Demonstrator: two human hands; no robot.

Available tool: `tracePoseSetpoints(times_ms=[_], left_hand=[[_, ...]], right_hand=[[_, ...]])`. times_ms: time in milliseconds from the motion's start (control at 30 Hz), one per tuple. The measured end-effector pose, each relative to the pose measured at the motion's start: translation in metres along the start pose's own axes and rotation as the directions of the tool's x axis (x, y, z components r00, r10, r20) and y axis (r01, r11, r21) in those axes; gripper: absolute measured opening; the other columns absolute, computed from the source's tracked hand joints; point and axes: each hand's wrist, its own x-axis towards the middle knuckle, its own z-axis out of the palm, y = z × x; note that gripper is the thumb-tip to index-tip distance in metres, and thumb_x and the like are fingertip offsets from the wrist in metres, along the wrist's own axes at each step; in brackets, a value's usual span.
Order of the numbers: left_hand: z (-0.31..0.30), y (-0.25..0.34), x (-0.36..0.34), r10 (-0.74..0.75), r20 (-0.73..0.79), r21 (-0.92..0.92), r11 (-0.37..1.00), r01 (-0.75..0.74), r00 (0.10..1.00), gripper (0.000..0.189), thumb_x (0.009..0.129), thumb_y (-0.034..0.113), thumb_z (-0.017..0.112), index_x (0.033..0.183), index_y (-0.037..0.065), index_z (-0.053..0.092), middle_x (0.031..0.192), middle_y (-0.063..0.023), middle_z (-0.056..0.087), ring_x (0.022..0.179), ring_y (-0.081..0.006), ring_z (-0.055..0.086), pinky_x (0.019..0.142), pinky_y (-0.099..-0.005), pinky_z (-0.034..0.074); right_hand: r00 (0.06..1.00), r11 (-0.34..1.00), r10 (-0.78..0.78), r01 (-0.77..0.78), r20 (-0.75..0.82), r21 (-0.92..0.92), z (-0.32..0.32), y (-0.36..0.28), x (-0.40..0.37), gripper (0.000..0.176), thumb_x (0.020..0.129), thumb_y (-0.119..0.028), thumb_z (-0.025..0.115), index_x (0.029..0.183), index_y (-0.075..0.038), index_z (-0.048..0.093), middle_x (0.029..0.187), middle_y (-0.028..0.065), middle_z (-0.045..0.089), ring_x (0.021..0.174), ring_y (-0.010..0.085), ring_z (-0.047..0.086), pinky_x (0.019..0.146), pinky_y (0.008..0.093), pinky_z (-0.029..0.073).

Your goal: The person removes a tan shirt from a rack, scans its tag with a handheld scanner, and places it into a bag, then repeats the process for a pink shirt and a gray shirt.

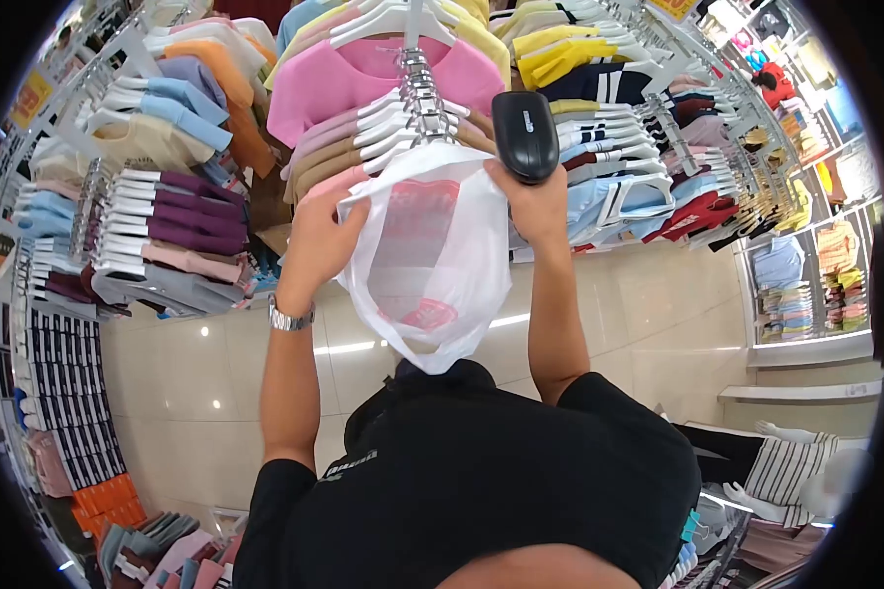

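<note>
A white plastic carrier bag [481,285] with red print hangs between my hands in front of my chest, its mouth spread wide toward me. My left hand [321,239] grips the bag's left rim, thumb on top, a metal watch on the wrist. At the right rim, my right hand [535,201] pinches the plastic between thumb and fingers. Against the top of that hand stands a black rounded device [526,135], like a handheld barcode scanner; its lower part is hidden, so how it is supported cannot be seen. Just beyond the bag hangs a pink shirt [363,83].
Racks of clothes on white hangers stand ahead, including purple garments [192,211] at left and yellow ones [560,59] at right. Pale tiled floor [648,294] lies below. Stacked boxes [69,393] stand at far left; a mannequin in a striped top [786,471] is at lower right.
</note>
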Motion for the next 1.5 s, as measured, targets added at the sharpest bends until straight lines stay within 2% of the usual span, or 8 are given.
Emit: tracePoseSetpoints(times_ms=[133,233,333,433,633,933,1133,1500], left_hand=[[0.003,0.002,0.001,-0.222,0.101,0.127,0.970,0.209,0.970,0.029,0.088,0.018,0.065,0.108,-0.004,0.068,0.113,-0.0189,0.067,0.096,-0.0315,0.063,0.081,-0.0395,0.049],[0.017,-0.006,0.006,0.105,-0.102,0.253,0.965,-0.076,0.989,0.033,0.087,0.013,0.068,0.117,0.000,0.064,0.107,-0.0179,0.067,0.092,-0.0326,0.063,0.081,-0.0404,0.049],[0.037,0.003,0.012,0.266,-0.208,0.088,0.964,-0.253,0.941,0.040,0.085,0.008,0.071,0.123,0.004,0.061,0.106,-0.0182,0.065,0.094,-0.0324,0.063,0.081,-0.0406,0.050],[0.039,0.021,0.020,0.455,-0.183,0.258,0.877,-0.405,0.871,0.032,0.085,0.001,0.069,0.117,0.002,0.065,0.099,-0.0156,0.069,0.087,-0.0272,0.067,0.077,-0.0346,0.052],[0.030,0.031,0.043,0.339,-0.144,-0.022,0.938,-0.346,0.930,0.028,0.082,0.003,0.072,0.110,0.008,0.070,0.068,-0.0080,0.062,0.057,-0.0218,0.057,0.056,-0.0313,0.045],[0.021,0.027,0.074,0.187,0.058,-0.364,0.919,-0.153,0.981,0.026,0.083,0.010,0.078,0.109,0.009,0.071,0.063,0.0004,0.056,0.051,-0.0059,0.043,0.051,-0.0238,0.036],[0.025,0.021,0.071,0.411,0.019,-0.209,0.893,-0.398,0.912,0.024,0.084,0.015,0.080,0.105,0.006,0.073,0.065,-0.0006,0.058,0.054,-0.0058,0.049,0.053,-0.0219,0.040],[0.035,0.033,0.076,0.308,-0.109,-0.152,0.934,-0.322,0.945,0.017,0.089,0.020,0.074,0.086,0.003,0.072,0.060,-0.0030,0.060,0.049,-0.0085,0.048,0.048,-0.0249,0.036]], right_hand=[[0.997,0.996,0.072,-0.073,0.019,0.042,0.000,0.014,0.006,0.023,0.078,-0.009,0.080,0.094,0.003,0.070,0.082,0.0055,0.070,0.073,0.0103,0.060,0.071,0.0297,0.050],[0.998,0.991,0.055,-0.058,0.027,0.117,0.003,0.012,0.008,0.022,0.079,-0.009,0.081,0.094,0.002,0.070,0.083,0.0042,0.071,0.074,0.0093,0.061,0.071,0.0282,0.050],[0.993,0.971,0.091,-0.106,0.079,0.216,0.002,0.007,0.003,0.023,0.080,-0.009,0.081,0.096,0.002,0.070,0.087,0.0031,0.072,0.077,0.0084,0.062,0.073,0.0268,0.050],[0.998,0.960,0.046,-0.056,0.045,0.275,0.005,-0.003,-0.003,0.022,0.080,-0.010,0.082,0.095,0.001,0.070,0.085,0.0024,0.071,0.078,0.0080,0.062,0.073,0.0263,0.050],[1.000,0.985,0.002,-0.007,0.027,0.171,0.000,-0.013,0.004,0.024,0.078,-0.007,0.081,0.097,0.002,0.070,0.087,0.0032,0.072,0.077,0.0092,0.062,0.073,0.0279,0.050],[0.993,0.987,0.099,-0.107,0.068,0.117,0.008,0.010,0.020,0.028,0.075,-0.003,0.078,0.101,0.001,0.069,0.091,0.0031,0.069,0.083,0.0107,0.062,0.077,0.0269,0.048],[0.989,0.994,0.106,-0.109,0.098,0.026,0.006,0.017,0.019,0.025,0.076,-0.008,0.078,0.098,0.002,0.069,0.087,0.0058,0.071,0.082,0.0126,0.062,0.078,0.0293,0.050],[0.958,0.963,-0.255,0.264,0.133,-0.047,0.027,0.013,0.020,0.034,0.077,-0.007,0.084,0.106,0.001,0.068,0.096,0.0074,0.074,0.086,0.0126,0.067,0.079,0.0291,0.053]])
